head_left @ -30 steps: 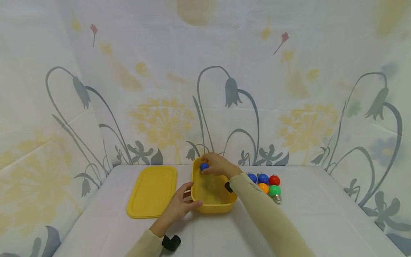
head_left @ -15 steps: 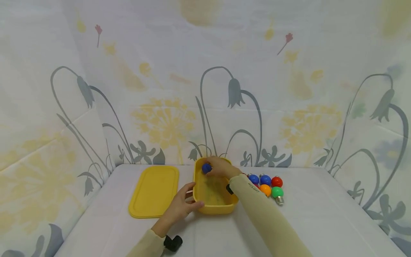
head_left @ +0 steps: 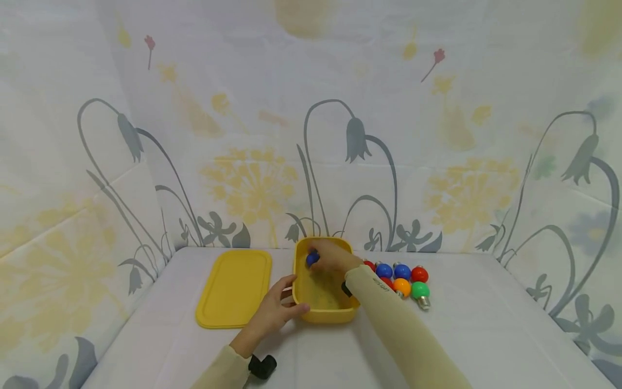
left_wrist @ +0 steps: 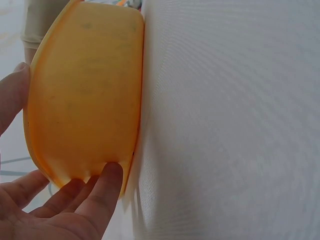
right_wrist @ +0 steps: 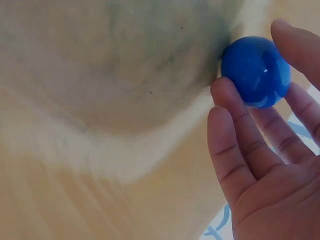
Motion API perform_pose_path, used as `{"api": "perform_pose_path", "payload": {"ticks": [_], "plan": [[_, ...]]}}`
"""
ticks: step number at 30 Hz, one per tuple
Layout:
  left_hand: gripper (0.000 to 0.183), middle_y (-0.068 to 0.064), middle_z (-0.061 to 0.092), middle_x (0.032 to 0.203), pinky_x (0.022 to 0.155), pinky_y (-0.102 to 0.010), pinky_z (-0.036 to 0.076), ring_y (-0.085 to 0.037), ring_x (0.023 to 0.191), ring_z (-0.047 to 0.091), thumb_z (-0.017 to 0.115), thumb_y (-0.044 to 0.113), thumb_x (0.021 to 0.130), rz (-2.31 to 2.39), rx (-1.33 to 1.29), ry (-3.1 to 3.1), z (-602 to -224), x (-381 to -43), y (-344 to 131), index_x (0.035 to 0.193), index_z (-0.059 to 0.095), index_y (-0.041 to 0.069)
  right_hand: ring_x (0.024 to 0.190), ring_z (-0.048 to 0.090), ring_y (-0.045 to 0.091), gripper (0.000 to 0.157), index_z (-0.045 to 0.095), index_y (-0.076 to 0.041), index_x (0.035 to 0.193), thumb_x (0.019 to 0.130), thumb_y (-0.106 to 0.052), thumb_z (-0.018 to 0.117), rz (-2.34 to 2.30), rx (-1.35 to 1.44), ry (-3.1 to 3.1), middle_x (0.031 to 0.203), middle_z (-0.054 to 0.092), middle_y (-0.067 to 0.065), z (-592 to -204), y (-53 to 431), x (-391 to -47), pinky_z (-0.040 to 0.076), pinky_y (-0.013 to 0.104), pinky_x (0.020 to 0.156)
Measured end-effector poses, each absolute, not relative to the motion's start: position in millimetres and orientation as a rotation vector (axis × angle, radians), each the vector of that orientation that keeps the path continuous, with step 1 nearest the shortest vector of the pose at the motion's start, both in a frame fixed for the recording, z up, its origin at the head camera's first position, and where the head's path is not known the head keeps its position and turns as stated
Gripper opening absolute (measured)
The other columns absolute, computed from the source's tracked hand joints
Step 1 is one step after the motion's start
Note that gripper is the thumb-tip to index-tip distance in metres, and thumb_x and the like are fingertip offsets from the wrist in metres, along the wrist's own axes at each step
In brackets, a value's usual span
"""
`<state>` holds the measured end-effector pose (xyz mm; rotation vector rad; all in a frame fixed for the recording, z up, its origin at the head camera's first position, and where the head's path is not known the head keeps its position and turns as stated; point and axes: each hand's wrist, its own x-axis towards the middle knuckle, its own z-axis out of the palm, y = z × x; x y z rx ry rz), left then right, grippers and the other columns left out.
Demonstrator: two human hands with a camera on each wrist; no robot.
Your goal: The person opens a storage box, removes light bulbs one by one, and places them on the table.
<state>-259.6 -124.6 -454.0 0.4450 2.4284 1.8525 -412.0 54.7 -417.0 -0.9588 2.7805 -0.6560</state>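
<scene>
In the head view my right hand (head_left: 332,255) reaches into a yellow plastic box (head_left: 324,317) and holds a blue light bulb (head_left: 312,259) near its far left corner. The right wrist view shows that bulb's round blue globe (right_wrist: 256,72) between thumb and fingers, low beside the box wall; its base is hidden. My left hand (head_left: 274,313) holds the box at its near left corner, thumb at the front rim and fingers against the end wall. In the left wrist view those fingertips (left_wrist: 113,172) press the outside of the box.
Left of the box lies a flat yellow lid (head_left: 234,289). To its right, partly behind the right sleeve (head_left: 398,319), several bulbs lie grouped, among them a green bulb (head_left: 420,290), an orange bulb (head_left: 401,287) and a red bulb (head_left: 419,274). A patterned cloth hangs behind.
My right hand has lowered slightly in the box with the blue bulb, which shows a little less now. The left hand stays at the box corner. The whole head view has shifted slightly.
</scene>
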Motion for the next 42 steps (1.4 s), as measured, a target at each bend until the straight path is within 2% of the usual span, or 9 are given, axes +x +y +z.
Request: {"api": "perform_pose_path", "payload": {"ticks": [2, 8, 15, 23, 28, 33, 42], "plan": [[0.079, -0.019, 0.034, 0.136, 0.09, -0.038, 0.045, -0.034, 0.119, 0.043, 0.072, 0.025, 0.076, 1.839, 0.443, 2.442, -455, -260, -125, 0.139, 0.028, 0.005, 0.09, 0.053, 0.015, 0.039, 0.055, -0.015, 0.111, 0.077, -0.022, 0.072, -0.608, -0.964, 2.791, 0.104, 0.059, -0.001, -416, 53, -412, 0.044, 0.03, 0.088], [0.084, -0.021, 0.032, 0.137, 0.091, -0.039, 0.044, -0.037, 0.12, 0.04, 0.074, 0.029, 0.074, 1.851, 0.444, 2.411, -441, -252, -123, 0.139, 0.027, 0.004, 0.101, 0.052, 0.018, 0.038, 0.058, -0.015, 0.115, 0.079, -0.02, 0.07, -0.498, -0.971, 2.811, 0.112, 0.057, 0.0, -413, 51, -410, 0.039, 0.034, 0.096], [0.082, -0.022, 0.033, 0.135, 0.09, -0.039, 0.044, -0.037, 0.119, 0.041, 0.073, 0.025, 0.076, 1.872, 0.457, 2.404, -448, -255, -124, 0.139, 0.026, 0.002, 0.095, 0.052, 0.016, 0.036, 0.06, -0.015, 0.112, 0.079, -0.019, 0.07, -0.479, -0.992, 2.801, 0.108, 0.059, -0.001, -415, 50, -411, 0.041, 0.033, 0.095], [0.088, -0.024, 0.032, 0.135, 0.091, -0.04, 0.044, -0.04, 0.12, 0.04, 0.075, 0.031, 0.072, 1.886, 0.445, 2.359, -436, -247, -122, 0.138, 0.026, 0.0, 0.092, 0.054, 0.015, 0.032, 0.061, -0.016, 0.11, 0.08, -0.02, 0.069, -0.457, -1.015, 2.808, 0.105, 0.06, -0.003, -414, 49, -414, 0.044, 0.031, 0.089], [0.085, -0.021, 0.032, 0.137, 0.09, -0.037, 0.045, -0.037, 0.12, 0.041, 0.073, 0.031, 0.074, 1.881, 0.454, 2.383, -447, -256, -125, 0.139, 0.025, 0.003, 0.091, 0.051, 0.013, 0.031, 0.061, -0.018, 0.109, 0.08, -0.022, 0.068, -0.421, -1.051, 2.833, 0.106, 0.056, -0.004, -401, 49, -412, 0.045, 0.03, 0.086], [0.084, -0.019, 0.033, 0.137, 0.09, -0.037, 0.045, -0.035, 0.118, 0.043, 0.073, 0.03, 0.075, 1.873, 0.448, 2.417, -452, -260, -126, 0.139, 0.027, 0.004, 0.099, 0.049, 0.015, 0.037, 0.059, -0.014, 0.117, 0.082, -0.023, 0.066, -0.406, -1.095, 2.864, 0.116, 0.053, 0.001, -381, 53, -404, 0.042, 0.031, 0.091], [0.08, -0.018, 0.033, 0.137, 0.09, -0.037, 0.045, -0.035, 0.119, 0.042, 0.072, 0.025, 0.076, 1.858, 0.433, 2.413, -455, -262, -125, 0.139, 0.027, 0.005, 0.09, 0.05, 0.014, 0.038, 0.058, -0.014, 0.117, 0.082, -0.025, 0.065, -0.414, -1.116, 2.892, 0.108, 0.052, -0.002, -366, 76, -385, 0.045, 0.031, 0.086]]}}
